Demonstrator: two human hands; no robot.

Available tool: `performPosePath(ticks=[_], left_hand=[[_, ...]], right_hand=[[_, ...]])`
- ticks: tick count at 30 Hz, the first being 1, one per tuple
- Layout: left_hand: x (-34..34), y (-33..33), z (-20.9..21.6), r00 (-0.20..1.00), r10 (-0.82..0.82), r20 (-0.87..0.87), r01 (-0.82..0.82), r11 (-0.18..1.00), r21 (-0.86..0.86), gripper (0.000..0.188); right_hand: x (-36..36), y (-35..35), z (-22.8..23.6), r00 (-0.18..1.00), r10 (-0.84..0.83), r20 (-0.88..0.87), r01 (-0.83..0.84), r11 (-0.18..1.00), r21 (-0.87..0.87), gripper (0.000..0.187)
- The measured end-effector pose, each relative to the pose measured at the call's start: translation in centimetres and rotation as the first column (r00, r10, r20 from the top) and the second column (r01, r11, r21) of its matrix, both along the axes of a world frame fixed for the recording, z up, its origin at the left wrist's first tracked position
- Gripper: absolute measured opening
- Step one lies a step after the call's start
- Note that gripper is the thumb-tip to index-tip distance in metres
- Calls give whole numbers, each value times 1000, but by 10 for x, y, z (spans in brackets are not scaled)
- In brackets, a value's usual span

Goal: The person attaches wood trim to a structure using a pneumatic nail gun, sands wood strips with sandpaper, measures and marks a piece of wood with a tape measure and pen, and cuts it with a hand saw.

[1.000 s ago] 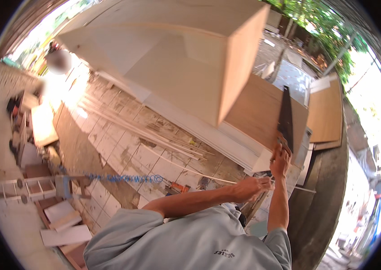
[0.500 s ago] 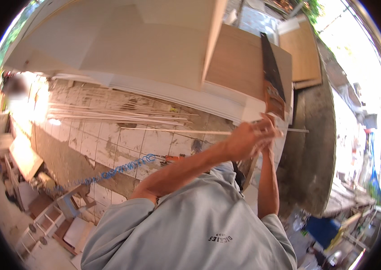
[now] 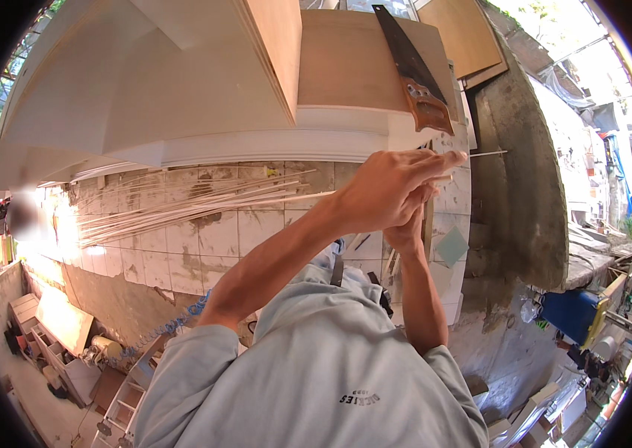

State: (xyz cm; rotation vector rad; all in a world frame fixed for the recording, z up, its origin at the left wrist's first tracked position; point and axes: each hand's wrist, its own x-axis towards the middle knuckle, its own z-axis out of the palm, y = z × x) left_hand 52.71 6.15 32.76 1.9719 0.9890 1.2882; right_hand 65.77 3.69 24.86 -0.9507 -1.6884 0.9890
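My left hand [image 3: 394, 187] is closed, its fingers stretched together around a thin wooden strip. The strip's right end [image 3: 489, 153] sticks out past the fingertips, over the grey ledge; its middle is hidden by the hand. Just below, my right hand [image 3: 408, 222] is partly covered by the left one, with its fingers curled. A small pale tip [image 3: 443, 178] shows beside those fingers, too small to name. Beyond the hands, a handsaw [image 3: 414, 71] with a dark blade and brown wooden handle [image 3: 429, 110] lies on a brown board [image 3: 346, 60].
Many thin wooden strips [image 3: 196, 205] lie in a bundle on the tiled surface [image 3: 256, 231] at left. A large pale cabinet panel [image 3: 144, 89] stands at the far left. A concrete ledge [image 3: 521, 179] runs along the right. A blue coiled hose [image 3: 181, 321] hangs near my left arm.
The view has shifted, so the saw and boards sit higher and further left. My hands have come closer together, and the strip's right end now tilts upward.
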Motion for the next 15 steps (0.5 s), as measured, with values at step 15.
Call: performPosePath(ticks=[15], left_hand=[[-120,-255,-151,449,841,303,-147,404,-903,28]], right_hand=[[116,-133,-41,782,-399,-478,244,903,-355,25]])
